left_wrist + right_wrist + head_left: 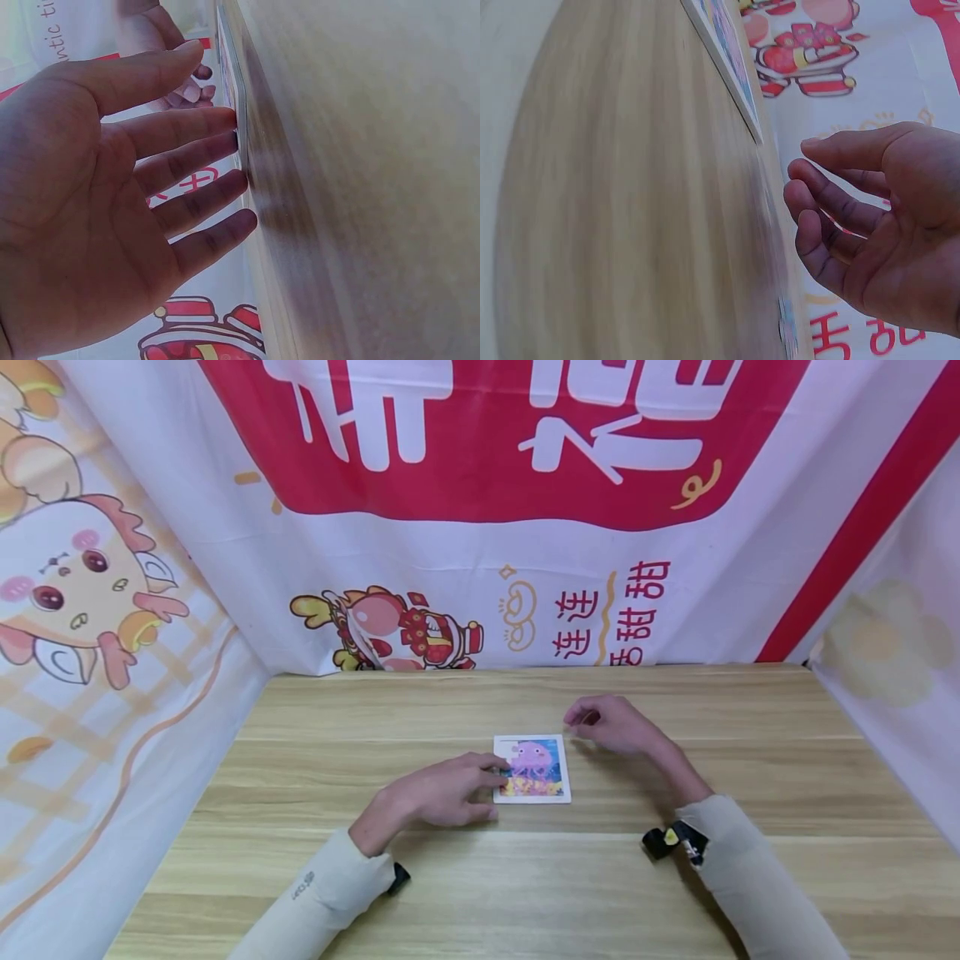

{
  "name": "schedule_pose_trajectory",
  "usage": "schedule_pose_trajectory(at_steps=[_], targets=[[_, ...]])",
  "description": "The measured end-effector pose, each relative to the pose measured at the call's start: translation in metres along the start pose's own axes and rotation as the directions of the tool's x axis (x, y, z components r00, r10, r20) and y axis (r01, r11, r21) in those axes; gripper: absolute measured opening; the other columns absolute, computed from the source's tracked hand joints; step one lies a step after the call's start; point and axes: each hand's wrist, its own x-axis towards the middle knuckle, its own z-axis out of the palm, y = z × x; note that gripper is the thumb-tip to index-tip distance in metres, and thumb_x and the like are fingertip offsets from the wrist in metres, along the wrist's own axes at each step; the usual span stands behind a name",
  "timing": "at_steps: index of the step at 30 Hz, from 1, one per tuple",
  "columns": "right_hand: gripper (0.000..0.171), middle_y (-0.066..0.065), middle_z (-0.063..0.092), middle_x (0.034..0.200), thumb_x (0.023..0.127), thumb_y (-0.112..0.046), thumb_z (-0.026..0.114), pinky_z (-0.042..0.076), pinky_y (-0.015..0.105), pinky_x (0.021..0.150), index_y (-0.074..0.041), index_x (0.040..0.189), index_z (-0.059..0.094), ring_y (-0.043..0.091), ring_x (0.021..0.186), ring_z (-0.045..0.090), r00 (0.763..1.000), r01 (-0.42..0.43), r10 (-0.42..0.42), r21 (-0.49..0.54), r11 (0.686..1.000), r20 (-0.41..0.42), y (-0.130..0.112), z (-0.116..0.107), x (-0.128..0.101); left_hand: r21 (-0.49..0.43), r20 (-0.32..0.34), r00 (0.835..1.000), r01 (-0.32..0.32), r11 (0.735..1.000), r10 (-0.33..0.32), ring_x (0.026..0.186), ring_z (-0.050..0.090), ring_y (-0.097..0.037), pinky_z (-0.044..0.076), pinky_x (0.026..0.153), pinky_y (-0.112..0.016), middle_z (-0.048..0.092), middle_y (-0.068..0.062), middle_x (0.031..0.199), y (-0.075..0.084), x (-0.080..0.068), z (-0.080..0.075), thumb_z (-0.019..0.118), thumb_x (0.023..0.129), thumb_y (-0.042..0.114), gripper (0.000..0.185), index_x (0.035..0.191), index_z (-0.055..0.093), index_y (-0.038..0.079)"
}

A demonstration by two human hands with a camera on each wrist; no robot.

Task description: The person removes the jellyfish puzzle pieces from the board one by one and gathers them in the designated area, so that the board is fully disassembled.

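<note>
Puzzle: a small square jigsaw board (532,769) with a pink jellyfish picture lies flat on the wooden table (750,760), near the middle, between your two hands. Its top left corner shows a blank white patch.
Left hand: your left hand (438,793) rests at the board's left edge, fingers stretched out and nearly straight. The left wrist view shows the fingertips (229,118) touching the edge of the board (234,90); nothing is gripped, the palm is spread.
Right hand: your right hand (611,724) is just beyond the board's top right corner, raised a little above the table. The fingers are curled inward. The head view shows something small and dark between thumb and fingertips, and the right wrist view (870,217) shows only a thin sliver by the curled fingers, so you cannot tell whether a piece is pinched there.
Sleeves: both forearms wear pale sleeves (322,893).
Backdrop: a white and red banner (480,485) with cartoon figures hangs behind the table.
</note>
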Motion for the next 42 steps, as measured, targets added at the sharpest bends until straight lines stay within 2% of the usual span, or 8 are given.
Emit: schedule_pose_trajectory(at_steps=[7,11,21,27,32,38,42], targets=[[0.02,0.005,0.077,0.108,0.098,-0.008,0.073,0.06,0.034,0.085,-0.007,0.118,0.077,0.02,0.1,0.069,0.999,0.007,-0.008,0.024,1.0,0.035,-0.015,0.012,0.008,-0.007,-0.005,1.0,-0.005,1.0,0.005,0.156,0.042,-0.024,0.038,0.13,-0.045,0.047,-0.004,0.167,0.003,0.003,-0.004,0.069,0.106,0.035,0.05,0.15,0.065,0.012],[0.02,0.006,0.077,0.11,0.099,-0.007,0.073,0.061,0.035,0.088,-0.007,0.118,0.077,0.021,0.102,0.069,0.999,0.004,-0.006,0.034,0.999,0.052,-0.02,0.018,0.011,-0.01,-0.017,1.0,-0.009,1.0,0.009,0.153,0.044,-0.023,0.04,0.129,-0.043,0.05,-0.004,0.164,0.007,0.007,-0.005,0.069,0.106,0.034,0.048,0.149,0.065,0.012],[0.025,0.007,0.079,0.116,0.096,-0.009,0.077,0.061,0.043,0.1,-0.007,0.122,0.076,0.021,0.106,0.071,0.991,0.06,-0.063,0.025,0.998,0.116,-0.031,0.031,0.016,0.01,0.024,0.999,-0.042,0.999,0.042,0.161,0.034,-0.025,0.034,0.132,-0.044,0.037,-0.001,0.175,0.013,0.016,-0.002,0.069,0.105,0.037,0.057,0.156,0.057,0.014],[0.023,0.001,0.078,0.111,0.098,-0.011,0.076,0.059,0.039,0.096,-0.013,0.121,0.078,0.017,0.102,0.069,0.988,0.047,-0.047,0.001,0.999,0.148,-0.036,0.033,0.017,0.012,0.032,0.999,-0.039,0.999,0.039,0.161,0.034,-0.025,0.035,0.132,-0.044,0.037,-0.001,0.175,0.013,0.016,-0.001,0.068,0.106,0.038,0.058,0.157,0.057,0.013],[0.023,-0.002,0.078,0.108,0.097,-0.011,0.078,0.058,0.035,0.092,-0.015,0.12,0.079,0.014,0.098,0.068,0.989,0.037,-0.031,-0.033,0.999,0.148,-0.038,0.036,0.016,0.023,0.029,0.999,-0.04,0.999,0.04,0.16,0.034,-0.025,0.036,0.132,-0.044,0.037,-0.001,0.175,0.014,0.017,0.0,0.068,0.106,0.039,0.058,0.157,0.056,0.014],[0.025,0.003,0.079,0.111,0.095,-0.005,0.078,0.061,0.034,0.088,-0.011,0.119,0.08,0.015,0.096,0.069,0.993,0.035,-0.029,-0.047,0.998,0.118,-0.043,0.042,0.019,0.026,0.034,0.999,-0.016,1.0,0.015,0.158,0.037,-0.024,0.037,0.131,-0.044,0.039,-0.001,0.173,0.015,0.019,-0.001,0.068,0.105,0.039,0.057,0.156,0.058,0.015],[0.029,0.004,0.078,0.112,0.093,-0.001,0.077,0.061,0.037,0.093,-0.01,0.121,0.079,0.017,0.099,0.069,0.993,0.019,-0.013,-0.051,0.999,0.12,-0.045,0.045,0.021,0.018,0.022,1.0,-0.015,1.0,0.015,0.154,0.042,-0.023,0.039,0.13,-0.042,0.046,-0.003,0.168,0.018,0.022,-0.003,0.07,0.105,0.037,0.054,0.153,0.061,0.014]])
